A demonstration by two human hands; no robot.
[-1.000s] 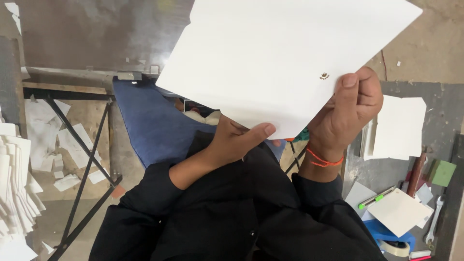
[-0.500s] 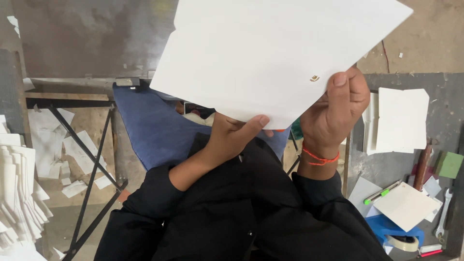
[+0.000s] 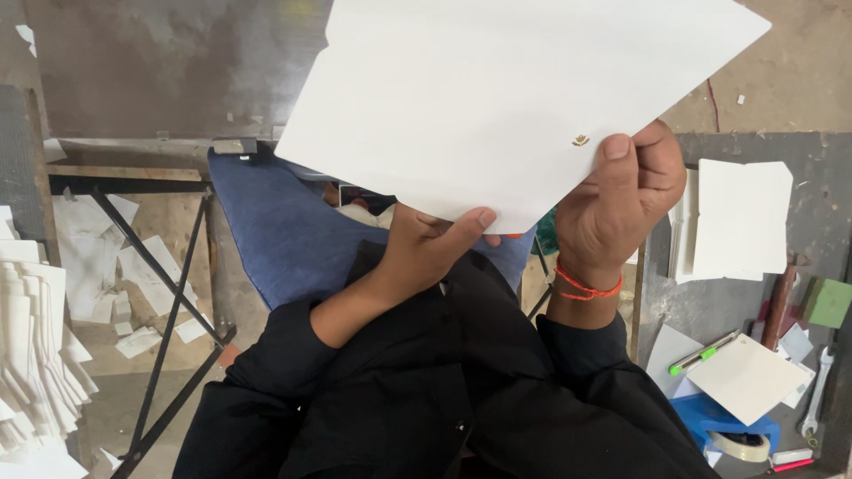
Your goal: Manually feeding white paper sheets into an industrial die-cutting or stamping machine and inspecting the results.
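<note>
A large white card sheet [image 3: 497, 98] with a small gold mark near its lower right corner fills the upper middle of the view. My right hand [image 3: 621, 200], with an orange thread around the wrist, grips the sheet's lower right edge, thumb on top. My left hand [image 3: 430, 244] holds the lower edge from beneath, thumb pressed along it. Both arms wear black sleeves. Most of my left hand's fingers are hidden behind the sheet.
A blue cloth [image 3: 284, 231] covers the seat below. White cards [image 3: 737, 217] lie stacked at the right, with a green marker [image 3: 701, 353], a tape roll [image 3: 741, 443], a green block [image 3: 827, 302] and a wrench [image 3: 815, 390]. Cut white pieces [image 3: 35, 355] pile at the left.
The sheet has shifted slightly left and tilted, with both hands still gripping its lower edge. The view has moved a little.
</note>
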